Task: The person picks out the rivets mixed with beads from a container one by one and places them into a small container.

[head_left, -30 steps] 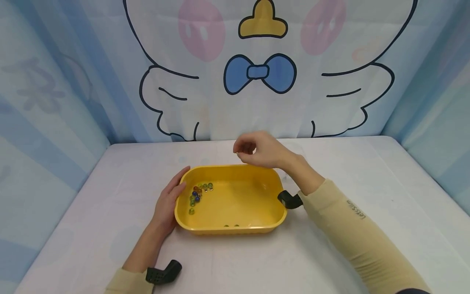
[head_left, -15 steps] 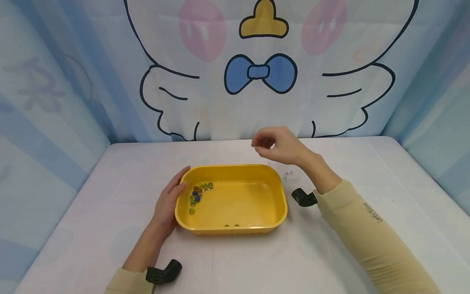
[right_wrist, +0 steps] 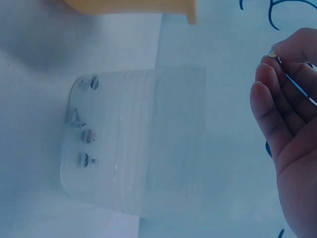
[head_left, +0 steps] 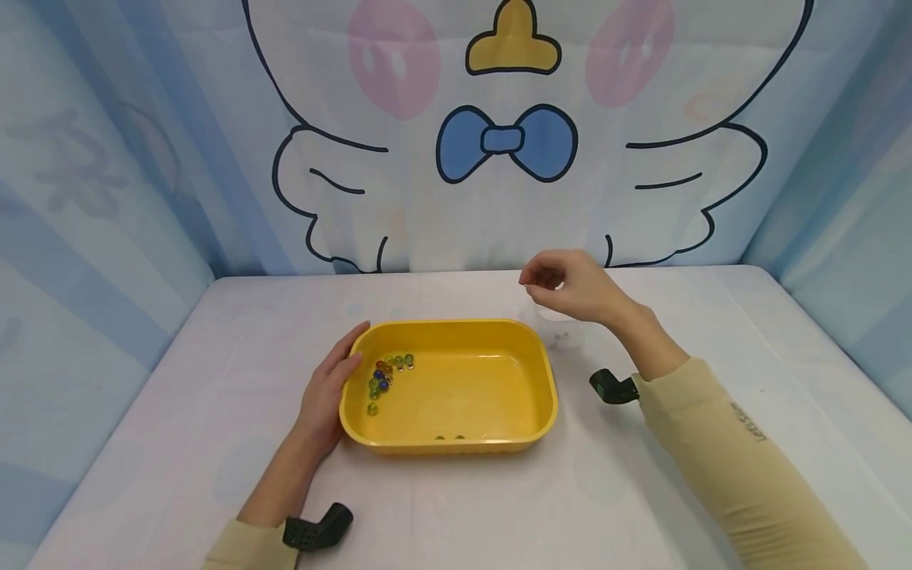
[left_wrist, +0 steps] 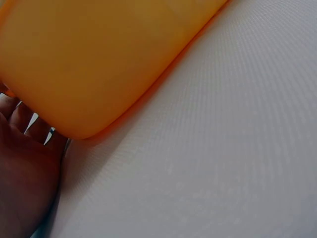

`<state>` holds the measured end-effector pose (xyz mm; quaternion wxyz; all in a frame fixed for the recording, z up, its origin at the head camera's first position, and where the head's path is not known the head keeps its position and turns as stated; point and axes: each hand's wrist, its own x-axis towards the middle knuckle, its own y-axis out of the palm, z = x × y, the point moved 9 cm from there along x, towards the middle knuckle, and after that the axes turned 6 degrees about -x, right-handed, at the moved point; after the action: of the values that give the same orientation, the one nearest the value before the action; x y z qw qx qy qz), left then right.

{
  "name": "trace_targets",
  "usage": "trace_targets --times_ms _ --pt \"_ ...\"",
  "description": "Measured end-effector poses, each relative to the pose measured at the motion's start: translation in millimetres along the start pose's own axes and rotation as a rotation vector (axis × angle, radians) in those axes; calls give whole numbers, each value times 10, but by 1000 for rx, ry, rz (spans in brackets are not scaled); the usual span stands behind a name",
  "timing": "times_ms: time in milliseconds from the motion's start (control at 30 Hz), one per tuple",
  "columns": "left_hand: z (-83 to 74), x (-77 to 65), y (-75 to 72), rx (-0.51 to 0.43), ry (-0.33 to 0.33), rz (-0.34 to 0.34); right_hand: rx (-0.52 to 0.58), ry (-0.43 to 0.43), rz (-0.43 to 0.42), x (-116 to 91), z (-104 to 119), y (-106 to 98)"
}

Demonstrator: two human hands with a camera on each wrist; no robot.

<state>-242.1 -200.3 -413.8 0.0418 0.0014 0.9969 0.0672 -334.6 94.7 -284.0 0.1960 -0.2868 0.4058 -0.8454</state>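
Note:
A yellow basin [head_left: 456, 443] sits on the table, with green, blue, orange and clear marbles [head_left: 382, 372] mostly along its left side. My left hand [head_left: 326, 396] holds the basin's left end, thumb at the rim and fingers along the outer wall [left_wrist: 99, 64]. My right hand [head_left: 570, 283] is raised past the basin's far right corner, thumb and forefinger pinching a clear marble [right_wrist: 272, 52], of which only a small glint shows. Below it stands a see-through plastic container [right_wrist: 133, 144] with several clear marbles [right_wrist: 88, 136] at its bottom.
A white cloth covers the table [head_left: 456, 507]. Behind it hangs a cartoon-printed curtain [head_left: 499, 214], with blue curtains [head_left: 93, 237] at the sides. The container stands close beside the basin's right end and is hard to see against the cloth.
My right hand has moved right from the basin's far rim, rising and then dipping slightly over the clear container, its pinch kept. My left hand and the basin have stayed put.

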Motion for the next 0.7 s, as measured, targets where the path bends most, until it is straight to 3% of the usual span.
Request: trace_targets --times_ms 700 --pt "-5 1 6 -6 -7 -1 -76 101 16 -186 -325 -18"
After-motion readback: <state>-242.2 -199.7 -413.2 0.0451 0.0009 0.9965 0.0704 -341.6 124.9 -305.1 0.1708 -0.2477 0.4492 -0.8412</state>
